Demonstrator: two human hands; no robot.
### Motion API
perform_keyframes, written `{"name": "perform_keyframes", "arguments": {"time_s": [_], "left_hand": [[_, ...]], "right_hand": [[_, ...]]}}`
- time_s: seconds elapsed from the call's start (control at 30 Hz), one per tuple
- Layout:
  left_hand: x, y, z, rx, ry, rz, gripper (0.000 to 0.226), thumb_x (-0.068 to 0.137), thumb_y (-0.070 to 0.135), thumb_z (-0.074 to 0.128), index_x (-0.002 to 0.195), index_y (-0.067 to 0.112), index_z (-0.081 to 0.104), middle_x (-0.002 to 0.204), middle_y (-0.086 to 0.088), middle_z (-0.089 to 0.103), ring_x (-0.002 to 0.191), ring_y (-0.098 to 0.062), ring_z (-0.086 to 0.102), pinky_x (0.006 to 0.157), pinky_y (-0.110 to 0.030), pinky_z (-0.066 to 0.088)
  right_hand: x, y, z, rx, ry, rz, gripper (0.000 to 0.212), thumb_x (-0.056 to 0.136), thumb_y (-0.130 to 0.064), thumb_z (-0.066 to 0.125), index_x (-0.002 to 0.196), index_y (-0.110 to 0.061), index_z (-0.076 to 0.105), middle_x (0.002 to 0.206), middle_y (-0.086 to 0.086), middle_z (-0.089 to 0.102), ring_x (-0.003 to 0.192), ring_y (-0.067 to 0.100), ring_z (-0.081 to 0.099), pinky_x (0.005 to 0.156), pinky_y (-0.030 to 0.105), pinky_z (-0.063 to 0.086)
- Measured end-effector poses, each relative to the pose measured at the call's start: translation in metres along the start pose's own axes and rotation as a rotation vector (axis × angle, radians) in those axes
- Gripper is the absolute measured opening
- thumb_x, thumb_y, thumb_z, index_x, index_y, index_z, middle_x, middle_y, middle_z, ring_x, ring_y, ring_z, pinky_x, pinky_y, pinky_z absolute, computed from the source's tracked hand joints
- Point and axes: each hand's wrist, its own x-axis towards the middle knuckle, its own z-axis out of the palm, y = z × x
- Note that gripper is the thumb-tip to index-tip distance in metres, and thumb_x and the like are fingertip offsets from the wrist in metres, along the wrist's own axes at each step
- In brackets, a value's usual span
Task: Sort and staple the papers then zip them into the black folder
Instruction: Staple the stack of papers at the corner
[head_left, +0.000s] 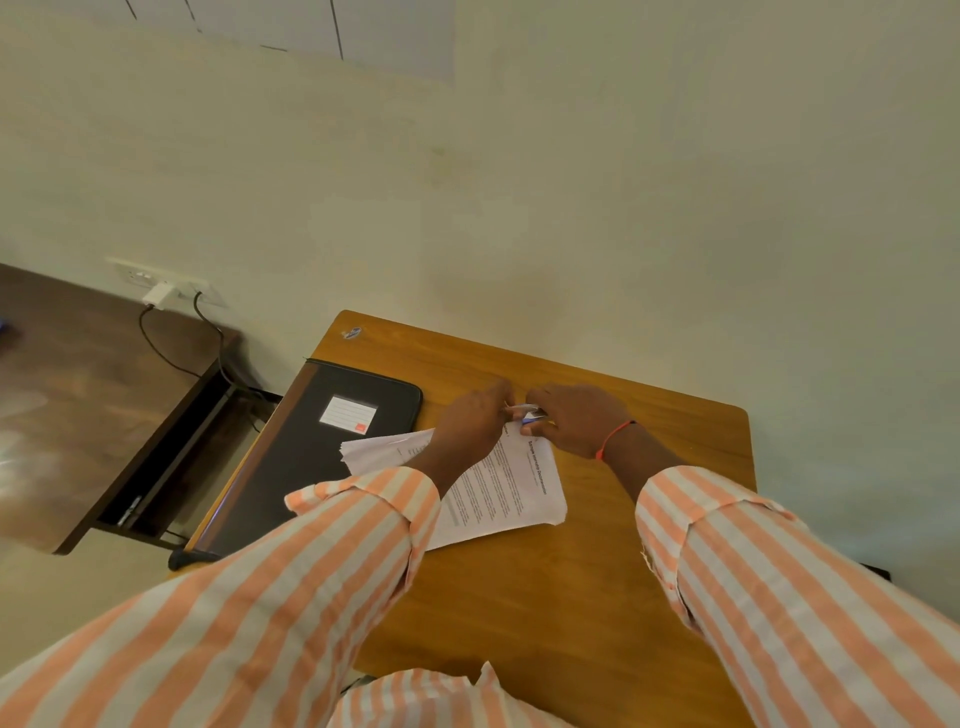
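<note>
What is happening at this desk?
A person works at a wooden desk, stapling papers. The left grip seems to pinch the top corner of the papers, and the right grip holds a small white and blue stapler there. The black folder lies to the left, under one edge of the papers.

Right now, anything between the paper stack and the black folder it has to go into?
Nothing visible. The white printed paper stack overlaps the black zip folder at its left corner, but the folder lies shut and needs opening. The left hand and right hand pinch a small blue-and-white stapler at the stack's far corner.
</note>
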Motion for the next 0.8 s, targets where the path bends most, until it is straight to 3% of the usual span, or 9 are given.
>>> {"name": "perform_keyframes", "arguments": {"time_s": [0.17,0.33,0.8], "left_hand": [[0.0002,-0.0011,0.0004,-0.002,-0.016,0.029,0.012,0.104,0.035,0.052,0.101,0.025,0.046,0.087,0.002,0.067,0.071,-0.015,0.066,0.064,-0.031,0.061],[-0.0007,-0.0035,0.001,-0.025,-0.033,0.056,0.01,0.106,0.034,0.047,0.1,0.026,0.045,0.089,-0.002,0.07,0.073,-0.018,0.068,0.064,-0.038,0.062],[0.0011,-0.0013,-0.0044,-0.037,-0.112,0.084,0.006,0.105,0.028,0.052,0.106,0.023,0.049,0.097,-0.005,0.07,0.079,-0.021,0.07,0.067,-0.038,0.063]], "right_hand": [[0.0005,-0.003,-0.0013,0.042,-0.078,0.009,0.029,0.094,-0.058,0.05,0.099,-0.03,0.053,0.103,-0.006,0.066,0.08,0.014,0.055,0.079,0.036,0.05],[0.0026,-0.006,-0.0049,0.035,-0.116,0.011,0.026,0.094,-0.056,0.051,0.096,-0.031,0.052,0.101,-0.008,0.066,0.08,0.013,0.054,0.079,0.034,0.049],[0.0075,-0.005,-0.0076,0.046,-0.193,0.018,0.034,0.094,-0.054,0.054,0.118,-0.032,0.061,0.107,-0.006,0.07,0.093,0.019,0.062,0.081,0.036,0.05]]}}
